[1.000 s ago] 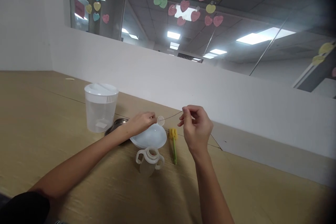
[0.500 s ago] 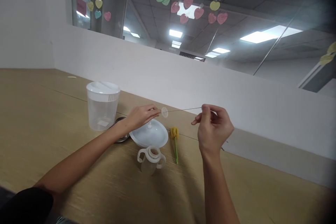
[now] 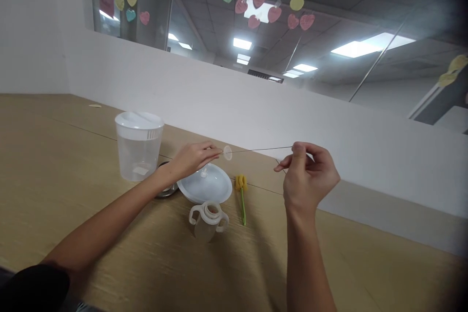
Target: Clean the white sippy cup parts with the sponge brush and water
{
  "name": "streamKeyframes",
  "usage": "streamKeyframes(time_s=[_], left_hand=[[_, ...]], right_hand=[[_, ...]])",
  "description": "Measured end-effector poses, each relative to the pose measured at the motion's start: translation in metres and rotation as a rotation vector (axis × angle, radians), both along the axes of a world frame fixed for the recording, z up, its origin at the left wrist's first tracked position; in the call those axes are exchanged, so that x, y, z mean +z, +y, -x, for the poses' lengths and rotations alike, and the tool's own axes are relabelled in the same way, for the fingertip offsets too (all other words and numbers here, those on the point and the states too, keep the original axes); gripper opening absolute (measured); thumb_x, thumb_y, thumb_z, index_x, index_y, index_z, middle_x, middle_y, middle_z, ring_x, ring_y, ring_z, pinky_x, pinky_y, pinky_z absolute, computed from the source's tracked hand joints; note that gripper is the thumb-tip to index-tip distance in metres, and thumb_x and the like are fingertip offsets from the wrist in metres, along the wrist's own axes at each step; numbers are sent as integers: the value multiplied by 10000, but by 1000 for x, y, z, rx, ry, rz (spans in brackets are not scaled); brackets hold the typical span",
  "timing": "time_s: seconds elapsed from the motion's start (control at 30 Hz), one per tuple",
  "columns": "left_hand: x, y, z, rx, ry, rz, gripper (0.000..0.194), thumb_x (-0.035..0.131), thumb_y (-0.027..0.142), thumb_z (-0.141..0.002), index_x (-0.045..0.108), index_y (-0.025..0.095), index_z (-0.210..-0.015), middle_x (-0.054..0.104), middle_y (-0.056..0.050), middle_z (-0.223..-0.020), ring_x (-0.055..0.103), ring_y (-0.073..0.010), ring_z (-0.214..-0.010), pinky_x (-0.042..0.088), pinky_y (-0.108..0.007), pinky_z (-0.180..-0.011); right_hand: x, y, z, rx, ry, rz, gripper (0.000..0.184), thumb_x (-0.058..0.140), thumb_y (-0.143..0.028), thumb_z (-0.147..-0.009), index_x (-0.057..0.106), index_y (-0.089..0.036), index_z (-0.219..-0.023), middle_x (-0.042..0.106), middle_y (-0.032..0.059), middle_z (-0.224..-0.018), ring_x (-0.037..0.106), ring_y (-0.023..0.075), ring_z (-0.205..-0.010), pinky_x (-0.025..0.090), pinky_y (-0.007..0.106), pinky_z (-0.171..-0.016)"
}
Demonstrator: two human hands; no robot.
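My left hand (image 3: 197, 158), fingers pressed together, pinches a small translucent round disc (image 3: 227, 152) at its edge. From the disc a thin dark strand (image 3: 261, 149) runs straight to the right. My right hand (image 3: 310, 175) pinches that strand between thumb and forefinger, its other fingers curled or loosely held out. Whether the strand is thread or wire I cannot tell. Below my left hand lies a white lid (image 3: 206, 187) with a small knob. In front of it stands a translucent two-handled cup (image 3: 207, 224), its top uncovered.
A clear plastic canister (image 3: 139, 153) with a white lid stands at the left. Partly hidden by my left forearm is a dark metal dish (image 3: 168, 191). A yellow flower with a green stem (image 3: 243, 200) lies right of the cup. A white wall (image 3: 204, 92) rises behind the table.
My right hand has moved to the right, and a longer stretch of strand shows between the hands. My left hand still holds the disc. The view has shifted slightly.
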State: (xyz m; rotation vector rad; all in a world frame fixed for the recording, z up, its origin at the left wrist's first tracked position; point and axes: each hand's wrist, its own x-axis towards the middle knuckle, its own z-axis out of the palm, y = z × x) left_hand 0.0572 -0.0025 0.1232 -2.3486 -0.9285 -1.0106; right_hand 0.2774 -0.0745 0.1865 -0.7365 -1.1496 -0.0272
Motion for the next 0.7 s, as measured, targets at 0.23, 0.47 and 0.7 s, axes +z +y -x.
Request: streamKeyframes(time_s=[0.23, 0.47, 0.7], left_hand=[[-13, 18, 6, 142, 199, 288, 243, 482, 220, -888, 702, 265, -980, 664, -24, -976, 617, -144, -808, 339, -221, -570], [-35, 30, -9, 171, 343, 415, 231, 527, 118, -812, 739, 195, -864, 686, -85, -905, 621, -182, -849, 364, -234, -584], [-55, 41, -16, 115, 366, 506, 182, 556, 72, -741, 724, 138, -761, 699, -100, -846, 631, -181, -753, 396, -229, -579]], right_hand=[[4, 4, -20, -58, 60, -12, 179, 592, -339, -789, 535, -172, -760, 494, -76, -557, 503, 75, -399, 440, 211, -369], [-28, 47, -10, -52, -189, 391, 225, 536, -357, -765, 608, -147, -803, 525, -47, -526, 515, 101, -408, 417, 207, -372], [-51, 70, -5, -77, -343, 472, 312, 490, -404, -773, 641, -135, -812, 581, 4, -557, 552, 137, -463, 454, 257, -475]])
